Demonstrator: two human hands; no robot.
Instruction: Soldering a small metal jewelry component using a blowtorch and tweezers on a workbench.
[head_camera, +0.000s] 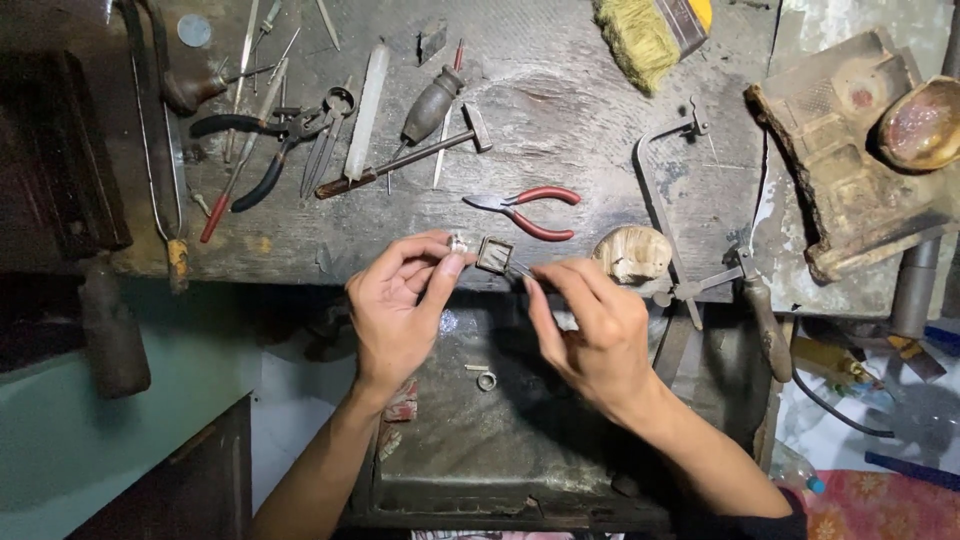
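Closest to the person is a dark metal tray (520, 490) that sits low under the bench edge. A small ring (487, 380) lies on it, with a tiny metal bit (476, 367) just beside it.

Above the tray are the two bare hands. The left hand (395, 310) has its thumb and first finger closed on a small shiny metal piece (458, 243). The right hand (590, 325) has its fingers pinched shut on thin tweezers (520, 268). The tips of the tweezers hold a little square metal frame (493, 255). The frame and the shiny piece are just beside each other, right at the front edge of the bench. It is too small to tell if they touch.

Next comes the old grey wooden bench (560, 120). Red-handled pliers (528, 210) lie just behind the hands. A pale lump of wood (632, 253) sits near the right hand, and a saw frame (668, 215) lies beside it.

Further back on the left are black-handled pliers (255, 150), a small hammer (410, 155) and a white stick (363, 110). At the far edge lies a brush (650, 28) with yellow bristles. Off to the right is a burnt brown block (850, 150) with a shiny bowl (922, 122) on it
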